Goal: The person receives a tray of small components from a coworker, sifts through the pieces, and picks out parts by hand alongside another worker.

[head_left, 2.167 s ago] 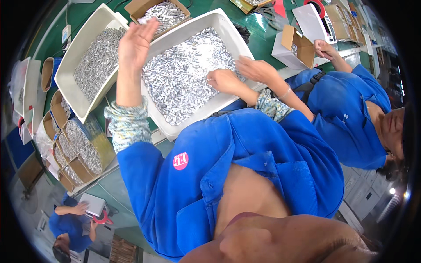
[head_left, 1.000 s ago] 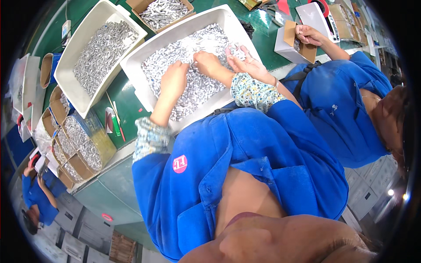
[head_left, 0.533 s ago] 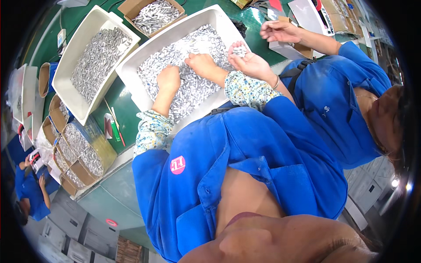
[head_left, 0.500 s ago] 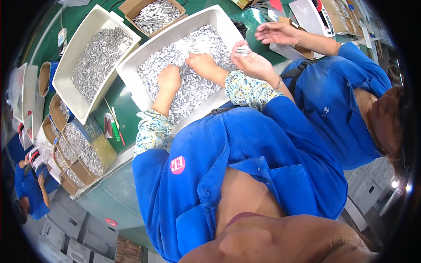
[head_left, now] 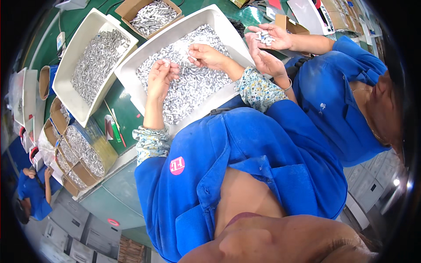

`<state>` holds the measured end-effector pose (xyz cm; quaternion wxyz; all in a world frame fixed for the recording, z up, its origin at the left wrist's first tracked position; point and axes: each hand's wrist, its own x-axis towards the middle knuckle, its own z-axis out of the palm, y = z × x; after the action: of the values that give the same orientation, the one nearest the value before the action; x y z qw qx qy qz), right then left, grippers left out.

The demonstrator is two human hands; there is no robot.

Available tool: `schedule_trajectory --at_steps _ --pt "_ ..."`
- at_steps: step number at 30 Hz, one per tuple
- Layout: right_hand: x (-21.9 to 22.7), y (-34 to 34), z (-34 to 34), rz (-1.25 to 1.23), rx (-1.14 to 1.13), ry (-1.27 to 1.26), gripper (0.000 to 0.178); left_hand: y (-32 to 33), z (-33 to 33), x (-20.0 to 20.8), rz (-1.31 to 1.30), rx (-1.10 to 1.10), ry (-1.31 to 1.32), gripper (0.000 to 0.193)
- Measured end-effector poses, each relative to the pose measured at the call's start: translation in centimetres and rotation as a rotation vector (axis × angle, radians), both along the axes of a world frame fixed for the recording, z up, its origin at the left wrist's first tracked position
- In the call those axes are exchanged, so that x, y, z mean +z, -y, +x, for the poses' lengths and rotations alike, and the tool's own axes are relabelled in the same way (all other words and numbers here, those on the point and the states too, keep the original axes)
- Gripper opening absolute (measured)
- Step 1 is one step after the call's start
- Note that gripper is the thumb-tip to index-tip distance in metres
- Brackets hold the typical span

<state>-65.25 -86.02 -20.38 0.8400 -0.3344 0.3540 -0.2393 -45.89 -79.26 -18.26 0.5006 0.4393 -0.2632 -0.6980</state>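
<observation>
White tub [head_left: 129, 83] w/ silver pcs [head_left: 193, 90] on green tbl [head_left: 117, 97]; grey cabinets [head_left: 81, 252], 2 co-workers [head_left: 337, 105] [head_left: 31, 193]

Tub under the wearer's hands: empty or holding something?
Holding something: small silvery pieces lie spread across the bottom of the white tub.

Clock centred on middle of view. Toward half past seven: round pink badge [head_left: 177, 165] on front of blue jacket [head_left: 298, 149] nearest me, few large white letters across it, tipped upside down from here. Between two and three: small white emblem [head_left: 322, 106] on co-worker's blue jacket [head_left: 337, 90]; stitched or printed, can't tell; too small for me to read. Half past one: white device [head_left: 305, 15], dark marks along edge, illegible.
</observation>
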Motion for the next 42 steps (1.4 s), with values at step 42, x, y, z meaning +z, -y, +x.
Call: schedule_trajectory --at_steps 42 --pt "-2.6 -1.2 -0.4 -1.372 0.513 -0.964 0.007 1.2 -4.0 -2.9 -0.029 -0.440 1.591 0.014"
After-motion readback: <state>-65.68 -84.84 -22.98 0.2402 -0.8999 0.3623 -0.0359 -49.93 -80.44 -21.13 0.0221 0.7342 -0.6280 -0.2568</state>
